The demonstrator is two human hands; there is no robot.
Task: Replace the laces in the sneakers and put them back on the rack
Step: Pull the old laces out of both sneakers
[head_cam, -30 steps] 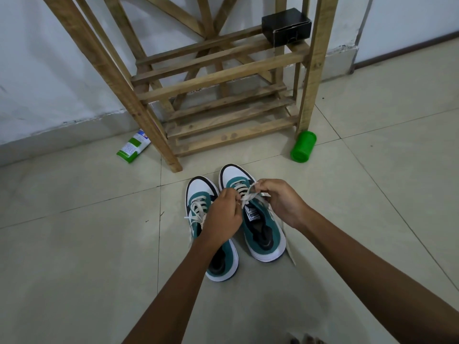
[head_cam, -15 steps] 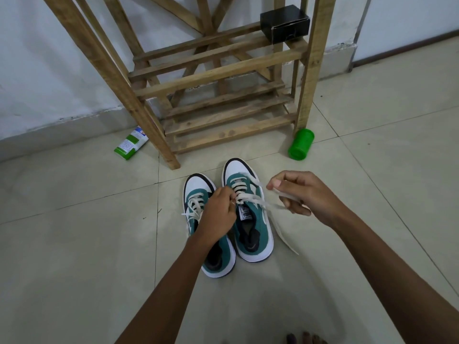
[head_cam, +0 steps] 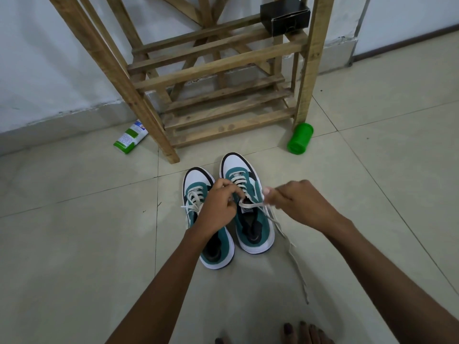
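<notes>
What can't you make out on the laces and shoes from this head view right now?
- Head view: left hand covers the left sneaker's tongue and upper eyelets.
- Right hand is motion-blurred; its pinch on the lace is unclear.
- Black box is cut by the top edge.
- Carton print is too small.

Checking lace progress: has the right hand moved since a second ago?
Yes. The right hand has pulled rightward, away from the right sneaker's tongue, drawing lace out.

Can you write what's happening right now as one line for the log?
step: lacing right sneaker | left hand: pinching lace | right hand: pulling lace end | rack: no sneakers
</notes>
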